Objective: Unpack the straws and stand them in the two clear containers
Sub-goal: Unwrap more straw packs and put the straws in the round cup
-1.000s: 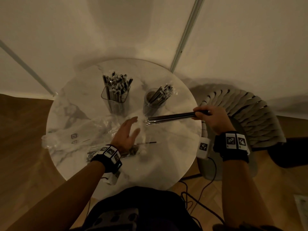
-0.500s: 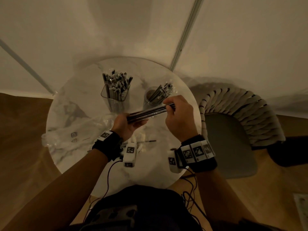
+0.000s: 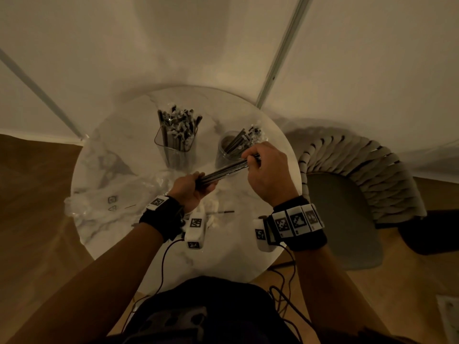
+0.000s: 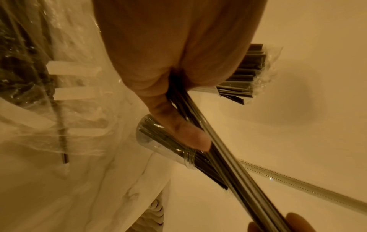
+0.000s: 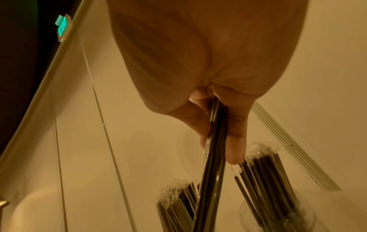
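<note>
A bundle of dark wrapped straws [image 3: 224,172] [image 4: 228,166] [image 5: 210,158] is held level above the round marble table [image 3: 236,247]. My left hand [image 3: 192,188] grips its near end, and my right hand [image 3: 265,170] grips the far end. Behind stand two clear containers: a squarish container [image 3: 173,142] packed with upright straws, and a round jar [image 3: 229,151] [image 4: 157,138] with several straws leaning in it. Both show in the right wrist view, the squarish container [image 5: 178,207] left and the round jar [image 5: 278,204] right. One loose straw [image 3: 222,212] lies on the table.
Crumpled clear plastic packaging [image 3: 109,202] [image 4: 39,94] covers the table's left part. A chair with a ribbed back [image 3: 360,175] stands close to the table's right edge. Light wall panels rise right behind the table. Cables hang from my wrists over the near edge.
My right hand carried the bundle in from the right over the table. My left hand, open a second ago, rose and took hold of the bundle's near end.
</note>
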